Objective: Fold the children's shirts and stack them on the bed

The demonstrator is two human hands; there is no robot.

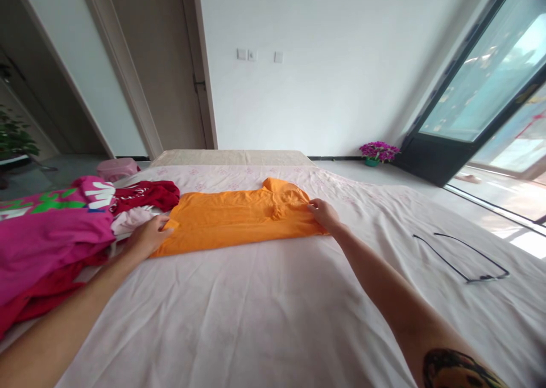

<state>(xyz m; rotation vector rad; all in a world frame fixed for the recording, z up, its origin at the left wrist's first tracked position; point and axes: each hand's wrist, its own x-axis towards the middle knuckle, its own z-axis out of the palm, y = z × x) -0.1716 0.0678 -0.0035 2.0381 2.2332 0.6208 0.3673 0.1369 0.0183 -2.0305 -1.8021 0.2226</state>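
Observation:
An orange shirt (226,211) lies folded lengthwise into a long strip across the light bedsheet. Its left end is pinched between the fingers and thumb of my left hand (149,237). At the right end, near the bunched collar part, my right hand (325,214) grips the cloth with fingers closed. Some wrinkles show in the fabric close to the right hand. Just left of my left hand sits a pile of clothes, with a pink garment (55,231) bearing white and green print and a dark red garment (147,194).
Black-framed glasses (469,263) rest on the sheet (239,320) at the right. Beyond the far edge stand a pink stool (117,168) and a pot of purple flowers (379,151) on the floor. A glass door (464,86) is at the right.

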